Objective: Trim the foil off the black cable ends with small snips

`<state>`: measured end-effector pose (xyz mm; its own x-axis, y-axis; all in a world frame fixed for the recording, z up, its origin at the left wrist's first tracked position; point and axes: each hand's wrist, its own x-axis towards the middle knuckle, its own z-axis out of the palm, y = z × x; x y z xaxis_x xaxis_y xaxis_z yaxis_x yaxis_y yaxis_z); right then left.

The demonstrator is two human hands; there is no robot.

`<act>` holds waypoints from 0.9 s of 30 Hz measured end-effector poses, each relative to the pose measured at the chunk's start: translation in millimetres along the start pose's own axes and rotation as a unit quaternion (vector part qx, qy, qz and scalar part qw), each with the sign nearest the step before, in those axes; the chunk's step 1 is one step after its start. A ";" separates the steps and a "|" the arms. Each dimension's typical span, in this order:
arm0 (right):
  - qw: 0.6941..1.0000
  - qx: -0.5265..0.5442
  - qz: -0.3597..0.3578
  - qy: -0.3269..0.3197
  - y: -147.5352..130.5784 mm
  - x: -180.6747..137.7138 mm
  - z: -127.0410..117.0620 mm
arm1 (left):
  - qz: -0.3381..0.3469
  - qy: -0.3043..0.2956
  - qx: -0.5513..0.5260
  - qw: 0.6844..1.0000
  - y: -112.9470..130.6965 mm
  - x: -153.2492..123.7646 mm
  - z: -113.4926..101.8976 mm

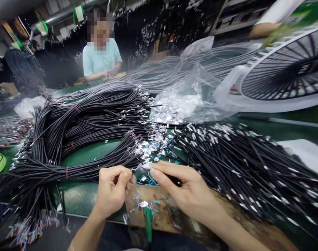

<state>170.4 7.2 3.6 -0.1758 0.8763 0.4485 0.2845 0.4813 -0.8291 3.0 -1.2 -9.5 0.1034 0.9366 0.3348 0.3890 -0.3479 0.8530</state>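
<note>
My left hand point(113, 190) is closed in a pinch around the end of a black cable, where thin coloured wires point(138, 167) stick out between the two hands. My right hand point(190, 188) pinches a whitish, silvery bit of foil point(147, 166) at those wires. A dark object point(176, 181) shows under the right fingers; its kind is hidden. Behind my left hand runs a bundle of black cables point(88, 166) tied with a red band. Foil scraps point(145, 150) and blue wire trimmings point(148, 180) lie around the fingertips.
A wooden board point(138, 223) lies at the green table's near edge. Loose black cables point(239, 164) spread at right, more bundles point(96, 115) at left. A plastic bag point(185, 101) and a fan point(286, 69) stand beyond. Across the table sits a person point(102, 59); another person's arm point(268, 24) shows upper right.
</note>
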 end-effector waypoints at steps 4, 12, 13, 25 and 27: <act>0.999 -0.031 0.015 0.025 -3.8 0.9 -0.5 | 0.024 0.049 0.022 0.998 4.1 -0.6 2.2; 0.995 0.087 0.027 -0.049 -3.4 9.7 2.7 | 0.099 -0.002 0.053 0.994 -1.4 1.9 -1.2; 0.987 0.134 0.053 -0.074 -2.5 10.9 3.0 | 0.103 -0.012 0.048 0.993 -1.7 2.9 -2.1; 0.985 0.145 0.048 -0.086 0.2 18.2 5.2 | 0.094 0.041 0.056 0.993 -1.7 6.1 0.7; 0.992 0.105 -0.006 -0.072 -0.2 16.4 5.3 | 0.070 0.009 0.066 0.995 0.9 7.0 -0.3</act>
<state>162.5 21.5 9.4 -0.3160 0.8511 0.4192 0.0809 0.4644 -0.8819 3.8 5.0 -6.2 0.1497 0.8777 0.4553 0.4880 -0.4661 0.7380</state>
